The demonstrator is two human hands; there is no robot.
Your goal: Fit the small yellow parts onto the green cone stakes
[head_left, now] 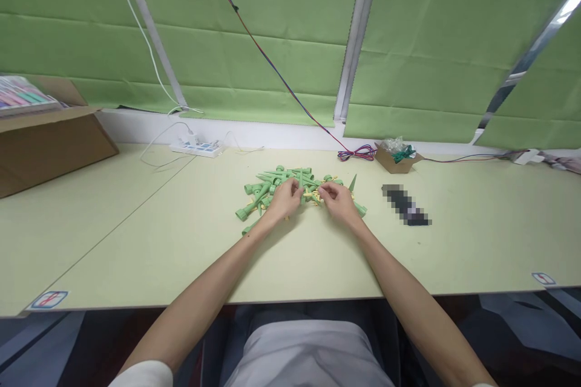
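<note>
A pile of green plastic spikes [272, 176] with wide, cap-like ends lies on the pale yellow table [308, 266], small yellow plastic pieces mixed in. At the pile's near side, my left hand [287, 198] pinches one green spike [301, 181], its tip pointing up. My right hand [338, 199] is a short way to the right, thumb and fingers pressed together over the yellow pieces [313, 196]. Whatever sits between those fingertips is too small to make out. Another green spike [353, 182] juts up behind my right hand.
A dark, pixelated object [406, 205] lies to the right. Behind it stands a small cardboard box [397, 163] with clear and green wrapping, beside coiled red-blue wire [356, 153]. A power strip [197, 147] is at the back left, a large cardboard box [54, 145] far left.
</note>
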